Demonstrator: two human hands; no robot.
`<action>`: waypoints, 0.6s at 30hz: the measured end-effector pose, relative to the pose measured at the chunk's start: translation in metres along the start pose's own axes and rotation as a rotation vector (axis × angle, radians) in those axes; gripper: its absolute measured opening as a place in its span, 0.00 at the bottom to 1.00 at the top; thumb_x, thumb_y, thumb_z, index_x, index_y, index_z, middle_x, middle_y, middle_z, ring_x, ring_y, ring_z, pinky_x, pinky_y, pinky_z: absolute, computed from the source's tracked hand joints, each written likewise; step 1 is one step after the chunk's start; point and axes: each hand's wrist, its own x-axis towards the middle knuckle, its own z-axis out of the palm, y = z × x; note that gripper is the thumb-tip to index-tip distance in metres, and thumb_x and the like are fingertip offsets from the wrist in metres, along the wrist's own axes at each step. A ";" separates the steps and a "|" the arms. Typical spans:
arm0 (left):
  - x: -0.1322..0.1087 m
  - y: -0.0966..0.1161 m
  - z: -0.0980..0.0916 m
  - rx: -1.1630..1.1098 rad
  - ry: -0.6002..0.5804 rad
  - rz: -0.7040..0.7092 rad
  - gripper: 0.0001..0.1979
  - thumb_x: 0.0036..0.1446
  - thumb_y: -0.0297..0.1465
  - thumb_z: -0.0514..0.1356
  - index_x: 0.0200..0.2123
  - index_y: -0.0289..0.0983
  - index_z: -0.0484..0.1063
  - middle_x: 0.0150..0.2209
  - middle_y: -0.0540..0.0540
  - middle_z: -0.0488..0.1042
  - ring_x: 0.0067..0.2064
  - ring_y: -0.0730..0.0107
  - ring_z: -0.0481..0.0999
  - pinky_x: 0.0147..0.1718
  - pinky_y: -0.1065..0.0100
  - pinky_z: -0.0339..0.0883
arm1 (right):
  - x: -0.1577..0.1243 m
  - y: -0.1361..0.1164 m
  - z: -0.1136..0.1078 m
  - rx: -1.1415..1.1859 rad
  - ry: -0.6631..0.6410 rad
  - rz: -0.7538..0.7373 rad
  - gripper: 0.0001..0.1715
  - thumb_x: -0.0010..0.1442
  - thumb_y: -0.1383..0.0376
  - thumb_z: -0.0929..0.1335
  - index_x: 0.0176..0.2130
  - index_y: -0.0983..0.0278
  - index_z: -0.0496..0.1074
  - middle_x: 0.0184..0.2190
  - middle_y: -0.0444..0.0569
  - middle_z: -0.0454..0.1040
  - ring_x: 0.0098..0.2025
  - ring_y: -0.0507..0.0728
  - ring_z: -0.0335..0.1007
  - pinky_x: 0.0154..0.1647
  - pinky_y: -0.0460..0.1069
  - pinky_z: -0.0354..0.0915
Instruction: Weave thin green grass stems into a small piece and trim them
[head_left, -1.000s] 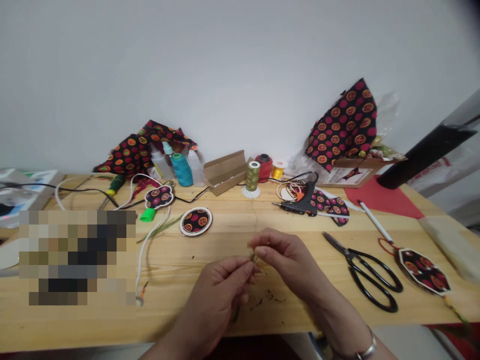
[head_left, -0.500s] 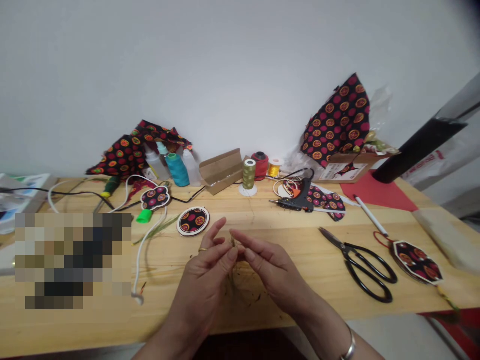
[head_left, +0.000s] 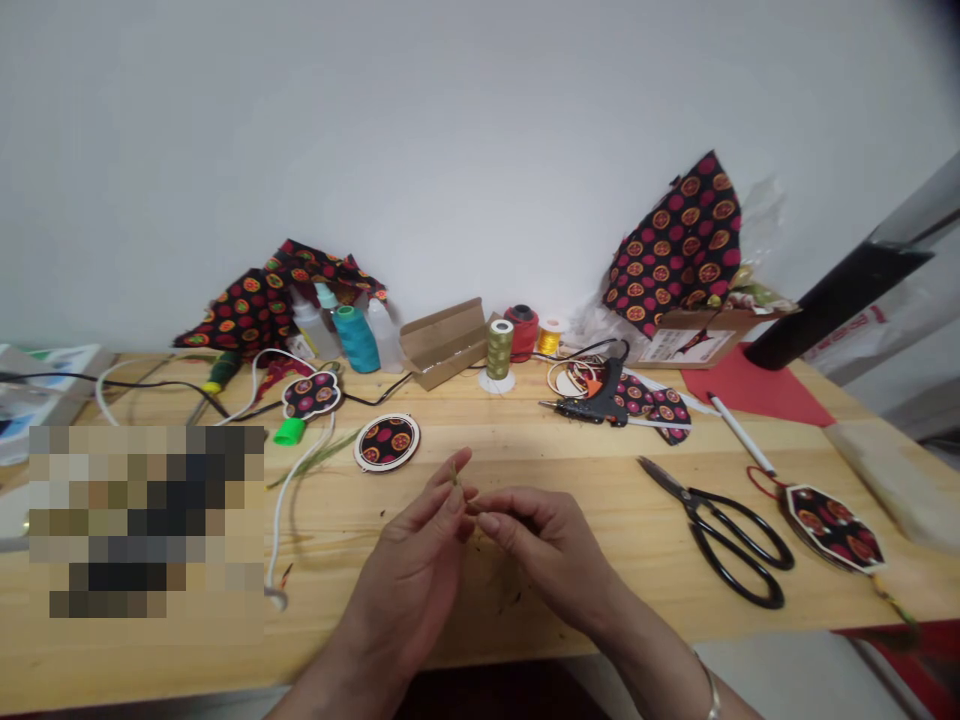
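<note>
My left hand [head_left: 412,570] and my right hand [head_left: 540,550] meet over the front middle of the wooden table [head_left: 585,560]. Their fingertips pinch a short bundle of olive-green thread [head_left: 455,477] between them; a tuft sticks up by my left index finger. Fine strands hang down below the hands. An olive thread spool [head_left: 498,352] stands behind, and a round fabric-covered disc [head_left: 387,441] lies just left of the hands.
Black scissors [head_left: 720,535] lie to the right, beside an octagonal fabric piece [head_left: 834,526] and a white pen [head_left: 739,432]. A glue gun [head_left: 600,398], spools, bottles and patterned fabric line the back. A white cord [head_left: 289,500] runs along the left.
Both hands have shifted slightly left and towards me. My left fingers, spread half a second ago, have closed in on the thread again, with the tuft now standing above them.
</note>
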 end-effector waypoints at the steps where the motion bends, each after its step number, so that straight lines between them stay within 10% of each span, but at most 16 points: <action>1: 0.001 0.000 0.000 -0.012 -0.001 -0.004 0.03 0.45 0.28 0.66 0.27 0.36 0.79 0.52 0.45 0.68 0.42 0.72 0.67 0.38 0.73 0.64 | 0.000 0.001 -0.001 -0.050 0.006 -0.023 0.10 0.58 0.67 0.66 0.37 0.58 0.78 0.31 0.43 0.78 0.37 0.52 0.72 0.40 0.45 0.65; 9: 0.000 0.008 0.004 -0.107 -0.002 0.001 0.03 0.44 0.31 0.68 0.26 0.38 0.79 0.52 0.46 0.71 0.56 0.63 0.62 0.40 0.71 0.64 | 0.007 0.008 -0.015 -0.373 0.075 -0.184 0.09 0.59 0.68 0.65 0.34 0.63 0.76 0.28 0.45 0.76 0.32 0.51 0.70 0.35 0.45 0.63; 18: -0.005 0.013 -0.007 -0.073 0.022 -0.013 0.08 0.40 0.32 0.70 0.25 0.36 0.77 0.25 0.50 0.74 0.22 0.79 0.65 0.21 0.77 0.63 | 0.027 -0.001 -0.035 -0.846 -0.051 -0.436 0.09 0.60 0.71 0.64 0.34 0.64 0.74 0.28 0.48 0.71 0.36 0.55 0.64 0.39 0.50 0.61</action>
